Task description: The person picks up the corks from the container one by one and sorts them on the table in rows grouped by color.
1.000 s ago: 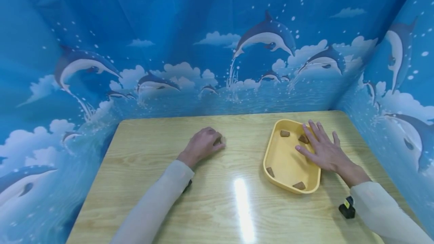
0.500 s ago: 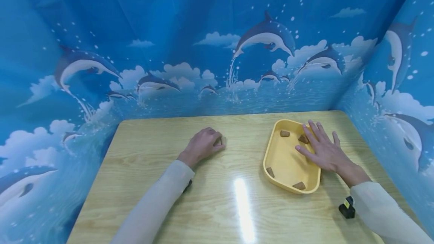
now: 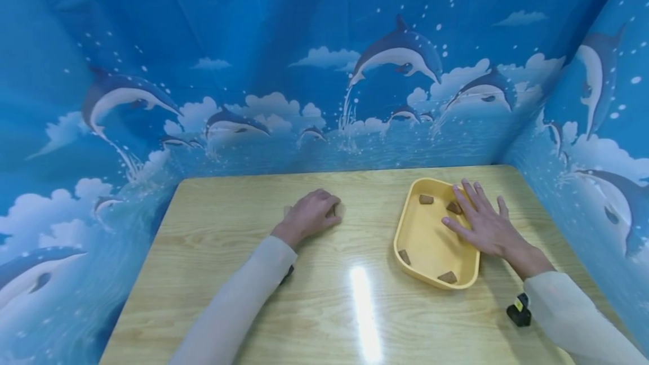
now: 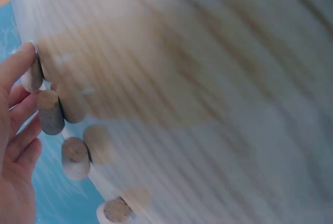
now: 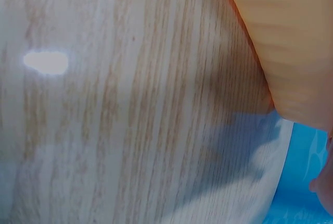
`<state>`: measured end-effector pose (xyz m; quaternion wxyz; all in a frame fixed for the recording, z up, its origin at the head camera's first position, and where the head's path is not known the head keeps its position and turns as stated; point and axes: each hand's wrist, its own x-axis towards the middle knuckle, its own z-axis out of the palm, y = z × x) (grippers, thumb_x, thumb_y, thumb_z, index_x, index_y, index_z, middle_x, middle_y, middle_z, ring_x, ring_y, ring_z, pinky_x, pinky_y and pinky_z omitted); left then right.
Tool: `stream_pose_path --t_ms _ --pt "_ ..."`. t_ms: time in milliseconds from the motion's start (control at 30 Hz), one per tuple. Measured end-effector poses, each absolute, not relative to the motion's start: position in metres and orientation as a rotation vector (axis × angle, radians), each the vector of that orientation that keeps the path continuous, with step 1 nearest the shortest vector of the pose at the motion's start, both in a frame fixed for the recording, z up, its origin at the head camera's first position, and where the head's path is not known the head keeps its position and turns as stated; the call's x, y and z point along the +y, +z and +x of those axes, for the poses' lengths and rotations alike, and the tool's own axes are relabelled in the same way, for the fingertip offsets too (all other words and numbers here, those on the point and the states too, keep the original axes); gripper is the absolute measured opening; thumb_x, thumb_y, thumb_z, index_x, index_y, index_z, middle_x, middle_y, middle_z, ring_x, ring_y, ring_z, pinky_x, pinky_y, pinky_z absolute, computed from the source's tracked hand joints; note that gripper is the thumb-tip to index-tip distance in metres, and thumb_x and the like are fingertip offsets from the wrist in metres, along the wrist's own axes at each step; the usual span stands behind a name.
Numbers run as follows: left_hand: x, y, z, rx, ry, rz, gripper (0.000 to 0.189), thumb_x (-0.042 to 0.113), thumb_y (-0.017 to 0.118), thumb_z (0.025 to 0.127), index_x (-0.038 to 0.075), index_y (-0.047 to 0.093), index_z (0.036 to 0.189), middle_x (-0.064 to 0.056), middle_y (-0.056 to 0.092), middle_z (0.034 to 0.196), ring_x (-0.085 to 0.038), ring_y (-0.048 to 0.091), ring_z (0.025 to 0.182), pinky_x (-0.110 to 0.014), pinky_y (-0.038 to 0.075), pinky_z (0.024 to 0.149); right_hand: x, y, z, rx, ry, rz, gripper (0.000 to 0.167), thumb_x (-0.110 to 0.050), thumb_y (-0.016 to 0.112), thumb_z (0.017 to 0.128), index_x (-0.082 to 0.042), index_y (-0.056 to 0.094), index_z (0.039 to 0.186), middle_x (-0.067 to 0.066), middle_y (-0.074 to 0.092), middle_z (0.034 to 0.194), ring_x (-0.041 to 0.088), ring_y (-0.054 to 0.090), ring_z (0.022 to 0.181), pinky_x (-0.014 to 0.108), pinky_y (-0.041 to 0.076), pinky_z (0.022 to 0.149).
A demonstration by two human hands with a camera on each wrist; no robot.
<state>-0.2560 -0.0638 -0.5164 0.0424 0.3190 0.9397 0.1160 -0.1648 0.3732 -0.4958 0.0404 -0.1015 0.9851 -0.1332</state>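
Head view: left hand (image 3: pixel 311 213) down at mid-counter (image 3: pixel 228 280); right hand (image 3: pixel 489 230) spread, fingers loose over the yellow tray (image 3: pixel 431 241)'s rim, four brown pieces (image 3: pixel 426 200) showing inside! Left wrist: fingers pinch a small cylinder (image 4: pixel 33 75), three more cylinders (image 4: pixel 76 157) in line beside it. Right wrist: tray wall, upper corner.

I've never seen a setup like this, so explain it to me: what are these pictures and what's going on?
There's no machine here, just a person with two bare hands. The wide picture is seen from the head, looking forward and down; the smaller two are seen from each wrist. On the wooden table sits a yellow tray with four brown pieces showing inside. The right hand, fingers spread, lies over the tray's edge. The left hand seems to pinch a small rounded piece, with three more nearby; I can't tell their material.
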Motion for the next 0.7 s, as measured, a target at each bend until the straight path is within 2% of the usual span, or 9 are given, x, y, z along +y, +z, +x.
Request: stream_pose_path --t_ms 433,700 --pt "-0.0648 -0.5154 -0.2554 2.913 0.386 0.993 0.041 0.038 0.076 0.104 0.011 0.075 0.134 -0.006 0.076 0.13 -0.023 0.069 0.127 -0.039 0.058 0.113 0.3731 -0.4948 -0.1692 3.017 -0.367 -0.312 0.095 -0.062 0.049 0.111 -0.014 -0.001 0.176 0.017 -0.011 0.183 0.05 -0.002 0.168 0.089 0.001 0.122" --pt "-0.0672 -0.5167 -0.2557 2.916 0.374 0.985 0.041 0.038 0.076 0.103 0.011 0.074 0.134 -0.006 0.076 0.13 -0.023 0.068 0.127 -0.039 0.059 0.112 0.373 -0.4942 -0.1672 3.011 -0.374 -0.305 0.095 -0.062 0.049 0.111 -0.014 -0.001 0.176 0.017 -0.011 0.183 0.051 -0.002 0.168 0.089 0.001 0.122"
